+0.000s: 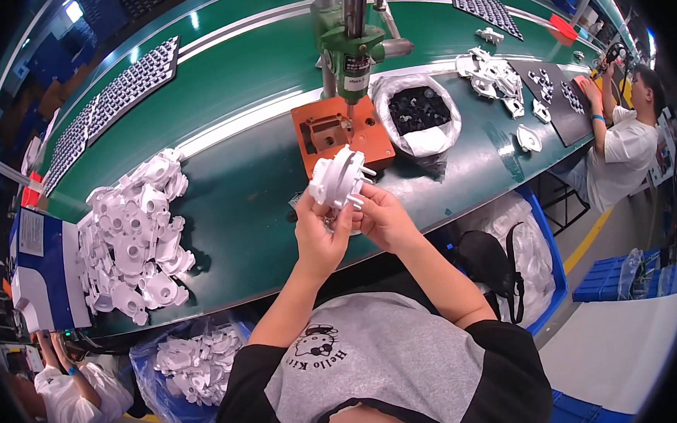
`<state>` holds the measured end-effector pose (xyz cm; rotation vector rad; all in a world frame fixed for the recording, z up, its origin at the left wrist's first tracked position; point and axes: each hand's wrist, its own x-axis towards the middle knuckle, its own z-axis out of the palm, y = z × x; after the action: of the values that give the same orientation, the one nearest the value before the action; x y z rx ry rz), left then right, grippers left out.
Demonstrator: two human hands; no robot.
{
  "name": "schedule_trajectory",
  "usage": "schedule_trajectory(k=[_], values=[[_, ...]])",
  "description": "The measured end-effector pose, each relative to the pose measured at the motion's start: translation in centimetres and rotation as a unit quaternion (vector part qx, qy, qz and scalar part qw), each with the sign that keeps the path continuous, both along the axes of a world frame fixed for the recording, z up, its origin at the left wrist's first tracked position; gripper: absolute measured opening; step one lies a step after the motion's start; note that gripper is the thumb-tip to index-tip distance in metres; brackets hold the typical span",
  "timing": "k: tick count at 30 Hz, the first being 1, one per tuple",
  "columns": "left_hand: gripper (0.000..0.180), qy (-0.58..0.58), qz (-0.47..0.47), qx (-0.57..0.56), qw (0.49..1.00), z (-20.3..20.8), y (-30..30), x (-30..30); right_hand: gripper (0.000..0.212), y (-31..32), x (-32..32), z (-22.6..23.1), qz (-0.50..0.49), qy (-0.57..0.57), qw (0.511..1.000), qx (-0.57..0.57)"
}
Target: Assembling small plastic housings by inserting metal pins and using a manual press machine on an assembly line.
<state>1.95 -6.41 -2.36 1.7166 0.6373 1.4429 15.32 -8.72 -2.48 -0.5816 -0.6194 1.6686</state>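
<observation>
A white moulded plastic part [338, 179], round at one side with several pegs sticking out at the other, is held up in both hands above the green tabletop [255, 240]. My left hand [320, 234] grips its left and lower side, fingers closed around it. My right hand [385, 218] pinches the lower right side by the pegs. Just beyond the hands sits an orange fixture block [362, 142] with a recessed nest. Over it stands a green bench press [350, 52], its ram pointing down at the block. My fingers partly hide the part's underside.
A heap of white parts [135, 239] lies at left. Right of the block is a white bag [427, 141] of small black pieces [417, 107]. More white parts [493, 78] lie far right, near a co-worker [621, 144]. Blue bins [551, 264] flank me below the table edge.
</observation>
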Motion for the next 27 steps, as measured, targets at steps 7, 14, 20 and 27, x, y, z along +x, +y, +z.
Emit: schedule_trajectory(k=[7, 14, 20, 27], values=[[0.038, -0.117, -0.14, -0.264, 0.947, 1.5, 0.4, -0.7, 0.037, -0.3, 0.2, 0.6, -0.029, -0.059, 0.998, 0.001], [0.036, -0.153, -0.074, -0.186, 0.968, 1.8, 0.1, 0.2, 0.042, -0.1, 0.0, 0.5, -0.122, -0.151, 0.981, 0.026], [0.034, -0.209, -0.157, -0.282, 0.923, 1.0, 0.0, 0.2, 0.039, -0.1, 0.3, 1.1, -0.109, -0.135, 0.985, 0.012], [0.019, 0.203, 0.105, 0.118, 0.966, 4.7, 6.0, -1.7, 0.026, 3.8, 7.7, 0.6, -0.318, -0.454, 0.827, 0.095]])
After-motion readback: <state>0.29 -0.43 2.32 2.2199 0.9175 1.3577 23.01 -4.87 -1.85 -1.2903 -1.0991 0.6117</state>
